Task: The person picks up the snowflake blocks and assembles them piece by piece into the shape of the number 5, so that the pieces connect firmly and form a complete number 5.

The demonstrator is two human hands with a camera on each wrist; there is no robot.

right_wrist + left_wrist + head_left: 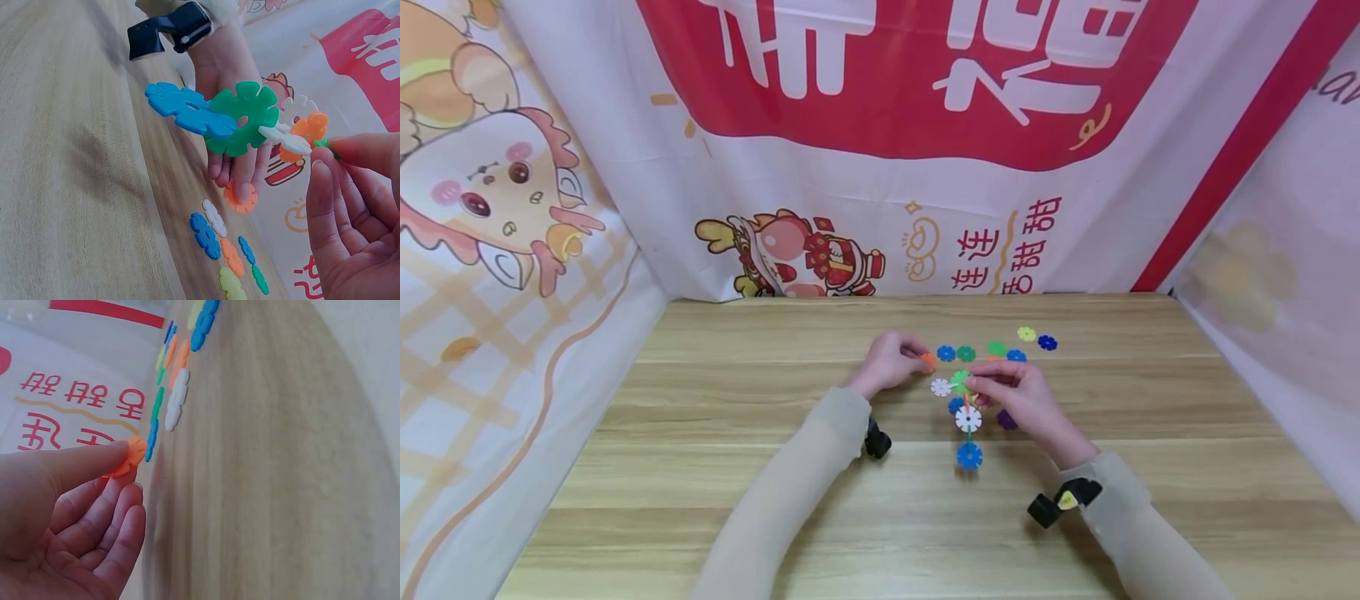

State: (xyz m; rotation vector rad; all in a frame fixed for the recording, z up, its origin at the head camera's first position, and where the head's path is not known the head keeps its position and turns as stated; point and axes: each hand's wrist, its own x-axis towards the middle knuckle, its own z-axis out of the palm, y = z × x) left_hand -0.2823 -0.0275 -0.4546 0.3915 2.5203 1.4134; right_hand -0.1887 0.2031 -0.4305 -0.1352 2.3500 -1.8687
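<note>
At the far middle of the table, my left hand (pixel 891 360) pinches a flat orange snowflake disc (pixel 131 456) between thumb and fingers. My right hand (pixel 1024 400) holds up a chain of interlocked snowflake discs by a light green one (pixel 326 147) at its end. The chain runs through orange (pixel 310 128), white (pixel 289 139) and green (pixel 242 117) discs to a blue disc (pixel 189 111) at its other end. In the head view this chain hangs toward me, its blue end lowest, over the wooden table (pixel 880 533).
Loose discs lie about the hands: a blue one (pixel 946 353), a green one (pixel 966 354), a white one (pixel 941 387) and a purple one (pixel 1007 420). Farther back are yellow (pixel 1026 334) and dark blue (pixel 1047 342) discs. Printed cloth (pixel 820 192) hangs behind the table.
</note>
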